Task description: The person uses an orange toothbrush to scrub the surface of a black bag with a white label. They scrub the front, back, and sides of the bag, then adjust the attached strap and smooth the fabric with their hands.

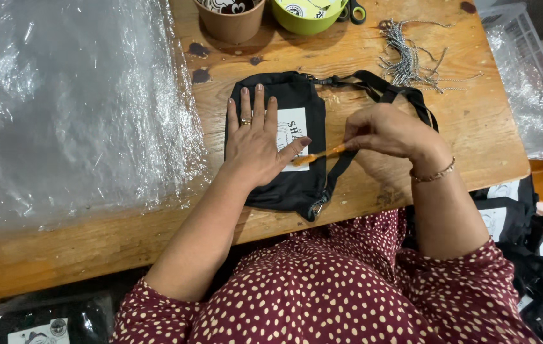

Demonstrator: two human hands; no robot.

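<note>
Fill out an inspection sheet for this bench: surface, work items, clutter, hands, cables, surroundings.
Surface: wooden table, dark stains near the top; clear plastic sheet covers its left part.
Work items: black pouch bag lying flat, white label on its front, black strap trailing right.
Clutter: brown cup, green bowl, bundle of grey cords.
Hands: left hand pressed flat on the pouch; right hand pinching a thin orange stick whose tip is at the label.
Cables: nothing seen.
Surroundings: more black pouches piled at right; white basket lined with plastic.
</note>
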